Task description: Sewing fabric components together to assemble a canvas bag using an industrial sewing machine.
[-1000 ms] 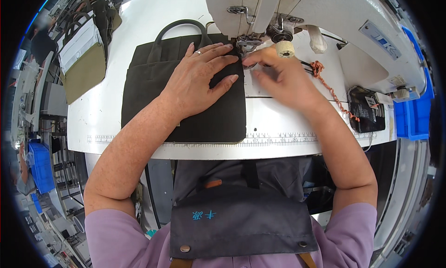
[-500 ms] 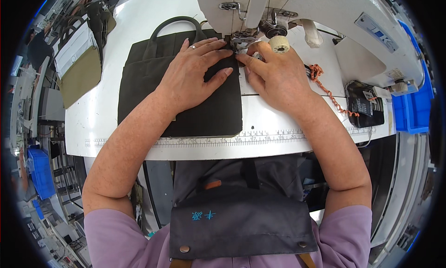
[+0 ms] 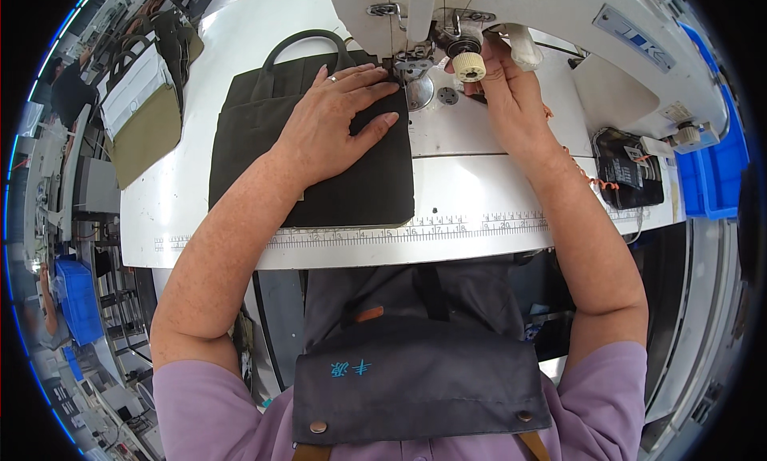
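Note:
A dark green fabric bag (image 3: 351,193) with a looped handle (image 3: 307,36) lies flat on the white table. My left hand (image 3: 331,121), wearing a ring, rests on the bag with its fingers spread. The bag's right edge sits beside the needle and presser foot (image 3: 413,64) of a white sewing machine (image 3: 543,5). My right hand (image 3: 515,101) is off the bag, curled behind the machine's cream knob (image 3: 468,67). Some of its fingers are hidden there, and what they hold cannot be made out. A dark piece shows just below them, and an orange coiled cord (image 3: 587,173) runs by the wrist.
A printed ruler (image 3: 411,233) follows the table's front edge. At the left lie olive and white bag pieces (image 3: 148,113). A black pouch (image 3: 627,169) sits by the machine's base at the right, with a blue bin (image 3: 707,177) beyond it.
My right hand has left the presser foot and bag edge, moving right and back behind the knob. The round metal plate by the needle now shows. My left hand stays on the bag.

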Action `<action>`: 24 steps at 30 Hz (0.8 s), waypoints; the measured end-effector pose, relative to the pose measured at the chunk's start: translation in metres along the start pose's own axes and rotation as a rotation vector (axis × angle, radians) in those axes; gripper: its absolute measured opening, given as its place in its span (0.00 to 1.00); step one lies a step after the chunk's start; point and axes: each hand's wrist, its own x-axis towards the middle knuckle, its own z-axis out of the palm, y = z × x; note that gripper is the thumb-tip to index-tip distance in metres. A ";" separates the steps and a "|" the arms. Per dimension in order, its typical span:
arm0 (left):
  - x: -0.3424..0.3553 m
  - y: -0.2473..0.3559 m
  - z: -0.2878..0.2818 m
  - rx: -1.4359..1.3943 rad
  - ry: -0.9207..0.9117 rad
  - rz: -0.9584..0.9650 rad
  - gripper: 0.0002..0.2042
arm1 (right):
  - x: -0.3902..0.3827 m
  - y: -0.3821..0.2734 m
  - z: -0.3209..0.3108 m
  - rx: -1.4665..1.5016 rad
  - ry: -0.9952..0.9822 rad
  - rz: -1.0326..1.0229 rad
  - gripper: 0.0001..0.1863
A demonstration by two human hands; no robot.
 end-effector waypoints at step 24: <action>-0.004 0.004 -0.003 -0.024 -0.043 0.015 0.21 | 0.006 -0.013 0.000 0.131 0.077 0.087 0.23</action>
